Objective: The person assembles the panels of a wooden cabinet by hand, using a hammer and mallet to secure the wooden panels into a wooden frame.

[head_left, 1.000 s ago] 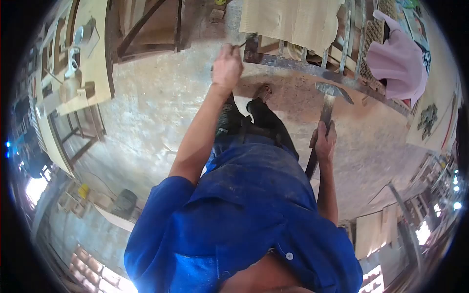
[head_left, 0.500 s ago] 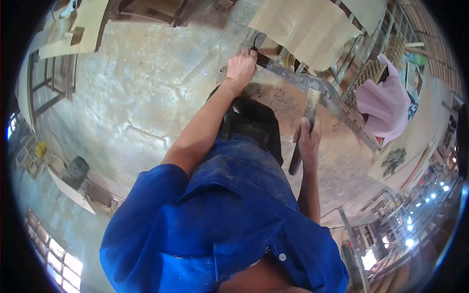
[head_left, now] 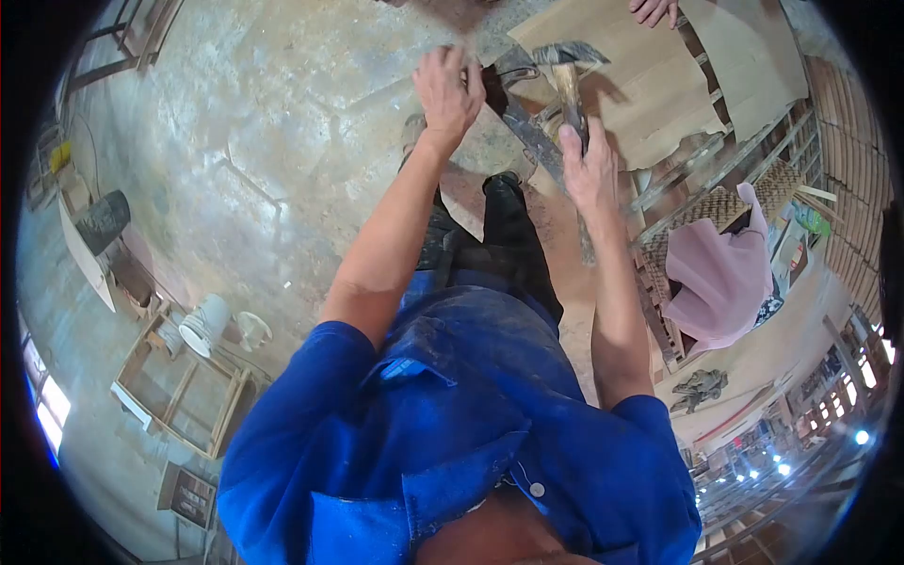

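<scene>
My right hand [head_left: 591, 169] is wrapped round the handle of a hammer [head_left: 568, 80]. Its dark metal head is uppermost, above the near end of a dark metal bar [head_left: 532, 132]. To the left, my left hand [head_left: 449, 94] has its fingers curled beside a dark piece [head_left: 492, 87] at the end of that bar. Whatever its fingers pinch is hidden and slightly blurred. A thin dark wire loop [head_left: 516, 72] shows between the two hands.
Brown sheets [head_left: 650, 104] lie over a metal frame ahead, where another person's hand [head_left: 653, 11] rests. A pink cloth [head_left: 716, 282] drapes over the rack at right. At left on the floor stand a white bucket [head_left: 204, 325] and a wooden frame [head_left: 179, 395].
My right hand has raised the hammer forward, up towards the bar's end. My left hand has shifted slightly left and forward. The view has swung, and another person's hand now shows at the top.
</scene>
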A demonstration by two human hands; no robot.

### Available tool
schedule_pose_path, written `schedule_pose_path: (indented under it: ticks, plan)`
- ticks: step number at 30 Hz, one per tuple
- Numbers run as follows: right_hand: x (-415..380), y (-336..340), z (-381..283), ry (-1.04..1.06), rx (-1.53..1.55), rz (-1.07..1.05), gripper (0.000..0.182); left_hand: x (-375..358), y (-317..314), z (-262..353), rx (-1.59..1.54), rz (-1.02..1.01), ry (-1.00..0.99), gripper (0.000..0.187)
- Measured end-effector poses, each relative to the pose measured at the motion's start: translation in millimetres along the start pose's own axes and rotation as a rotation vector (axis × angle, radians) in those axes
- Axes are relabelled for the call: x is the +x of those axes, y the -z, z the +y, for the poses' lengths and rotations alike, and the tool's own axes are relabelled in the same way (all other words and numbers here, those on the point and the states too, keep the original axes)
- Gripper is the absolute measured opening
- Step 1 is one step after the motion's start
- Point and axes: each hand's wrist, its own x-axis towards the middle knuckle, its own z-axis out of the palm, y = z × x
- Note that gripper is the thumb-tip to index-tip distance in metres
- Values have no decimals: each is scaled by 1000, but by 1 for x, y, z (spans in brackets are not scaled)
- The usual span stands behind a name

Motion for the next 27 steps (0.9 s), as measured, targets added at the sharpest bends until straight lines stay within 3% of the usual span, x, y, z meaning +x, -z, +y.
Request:
schedule_pose_path:
  ticks: [1, 3, 6, 10, 13, 15, 20, 22, 24, 27]
  plan:
    - [4, -2, -1, 9, -4, -16, 44, -7, -12, -6, -45, 150, 223, 31]
    - [7, -10, 0, 13, -15, -28, 45, -13, -32, -7, -51, 249, 181, 34]
    - [9, -22, 9, 13, -38, 4, 46, -11, -43, -4, -133, -17, 330, 29]
    - [-5, -32, 36, -9, -65, 32, 45, -11, -31, 1, -105, 55, 264, 34]
    - [-12, -28, 42, -145, 69, -19, 45, -18, -18, 3, -70, -26, 385, 42]
    - [-11, -23, 39, -126, 56, -13, 45, -20, -17, 7, -57, -129, 527, 47]
    - [3, -16, 7, 13, -76, 34, 45, -25, -27, 27, -61, -9, 633, 52]
    - [16, -21, 3, -56, -109, -100, 45, -20, -21, 31, -37, 11, 690, 54]
    - [24, -28, 9, -36, -198, -136, 45, -18, -17, 32, -7, -149, 758, 58]
    - [31, -29, 14, -3, -283, -170, 44, -9, -11, 14, 36, -146, 632, 59]
